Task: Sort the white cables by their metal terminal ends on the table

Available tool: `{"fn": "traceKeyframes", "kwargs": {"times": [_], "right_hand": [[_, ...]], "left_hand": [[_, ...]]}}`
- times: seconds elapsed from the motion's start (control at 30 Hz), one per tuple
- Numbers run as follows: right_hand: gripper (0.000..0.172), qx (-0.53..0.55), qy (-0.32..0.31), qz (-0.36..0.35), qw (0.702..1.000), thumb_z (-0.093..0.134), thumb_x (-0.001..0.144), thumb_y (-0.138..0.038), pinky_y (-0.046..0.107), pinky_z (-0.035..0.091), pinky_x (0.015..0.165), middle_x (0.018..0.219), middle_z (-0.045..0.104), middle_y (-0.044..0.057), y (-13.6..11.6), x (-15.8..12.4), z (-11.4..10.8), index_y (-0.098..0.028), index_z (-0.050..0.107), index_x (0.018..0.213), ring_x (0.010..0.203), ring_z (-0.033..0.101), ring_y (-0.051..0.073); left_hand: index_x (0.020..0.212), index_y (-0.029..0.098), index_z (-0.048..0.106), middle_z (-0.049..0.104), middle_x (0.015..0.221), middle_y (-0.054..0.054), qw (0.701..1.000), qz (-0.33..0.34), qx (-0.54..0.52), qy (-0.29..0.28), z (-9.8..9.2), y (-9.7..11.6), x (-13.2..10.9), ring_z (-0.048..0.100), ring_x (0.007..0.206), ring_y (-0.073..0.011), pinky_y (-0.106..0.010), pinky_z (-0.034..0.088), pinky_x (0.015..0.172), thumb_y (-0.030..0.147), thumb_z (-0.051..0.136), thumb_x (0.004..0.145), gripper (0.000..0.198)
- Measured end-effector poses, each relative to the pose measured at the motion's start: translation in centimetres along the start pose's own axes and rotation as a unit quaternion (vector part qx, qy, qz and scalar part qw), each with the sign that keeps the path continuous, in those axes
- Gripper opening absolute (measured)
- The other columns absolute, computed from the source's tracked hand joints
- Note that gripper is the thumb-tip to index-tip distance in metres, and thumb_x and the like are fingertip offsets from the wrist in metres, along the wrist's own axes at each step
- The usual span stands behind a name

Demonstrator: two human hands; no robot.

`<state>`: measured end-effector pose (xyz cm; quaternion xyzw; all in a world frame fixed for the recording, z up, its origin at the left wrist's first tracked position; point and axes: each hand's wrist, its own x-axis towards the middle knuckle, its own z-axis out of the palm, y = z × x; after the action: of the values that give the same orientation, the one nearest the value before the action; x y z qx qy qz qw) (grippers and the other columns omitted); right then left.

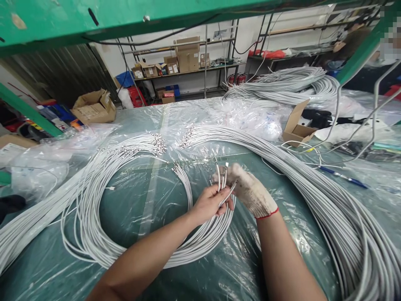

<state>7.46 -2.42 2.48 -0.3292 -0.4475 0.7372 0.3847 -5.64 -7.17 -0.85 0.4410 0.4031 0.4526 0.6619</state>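
Observation:
My bare left hand [209, 202] is closed round a small bunch of thin grey cable ends [222, 177] whose metal-tipped ends stick up above the fist. My right hand [250, 190], in a white knit glove with a red cuff, is closed on the same cable ends from the right, fingers pinching them. Both hands hover over a large coil of grey cables [131, 234] lying on the plastic-covered green table [150, 196]. A second thick bundle of grey cables [338, 209] sweeps from the table's middle to the lower right.
An open cardboard box [297, 127] and a blue pen [343, 177] lie to the right. More coiled cables [288, 83] sit at the far side. Clear plastic bags [34, 171] lie at the left. Shelves with cardboard boxes [188, 54] stand behind; a green frame beam [94, 16] hangs overhead.

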Motion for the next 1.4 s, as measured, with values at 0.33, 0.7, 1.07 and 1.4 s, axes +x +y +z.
{"fn": "traceKeyframes", "kwargs": {"times": [0.33,0.7,1.07,1.4], "right_hand": [[0.032,-0.032,-0.020,-0.032,0.999,0.075,0.072,-0.050,0.027,0.035,0.032,0.059,0.064,0.001,0.9,0.5,0.0,-0.020,0.071,0.081,0.037,0.048,0.014],[0.035,0.034,0.086,-0.031,0.995,0.066,0.079,-0.058,0.033,0.048,0.057,0.068,0.068,0.004,0.7,1.0,-0.2,-0.025,0.072,0.088,0.061,0.062,0.022],[0.033,0.015,0.098,-0.086,0.991,0.082,0.068,-0.045,0.024,0.039,0.048,0.061,0.060,0.001,0.9,1.0,-0.3,-0.015,0.069,0.070,0.052,0.050,0.011],[0.044,-0.039,0.123,-0.087,0.988,0.060,0.082,-0.064,0.033,0.048,0.056,0.066,0.068,0.007,0.8,1.1,-0.7,-0.022,0.073,0.080,0.057,0.062,0.021]], "left_hand": [[0.095,0.018,0.048,0.065,0.073,0.000,0.995,0.052,-0.056,0.072,0.6,-0.4,-0.3,0.058,0.048,-0.0117,-0.026,0.049,0.049,0.055,0.072,0.075,0.048],[0.074,0.016,0.060,0.059,0.066,0.000,0.984,0.104,0.037,0.143,-0.5,0.3,-0.1,0.052,0.059,-0.0101,-0.024,0.042,0.063,0.056,0.064,0.081,0.041],[0.075,0.016,0.053,0.045,0.058,0.006,0.994,0.056,-0.025,0.095,-0.3,-0.1,0.1,0.032,0.043,-0.0030,-0.019,0.022,0.044,0.054,0.069,0.079,0.042],[0.081,0.016,0.056,0.051,0.061,0.005,0.992,0.072,0.015,0.100,-0.3,-0.1,0.0,0.035,0.042,-0.0030,-0.019,0.024,0.043,0.057,0.065,0.079,0.042]]}}
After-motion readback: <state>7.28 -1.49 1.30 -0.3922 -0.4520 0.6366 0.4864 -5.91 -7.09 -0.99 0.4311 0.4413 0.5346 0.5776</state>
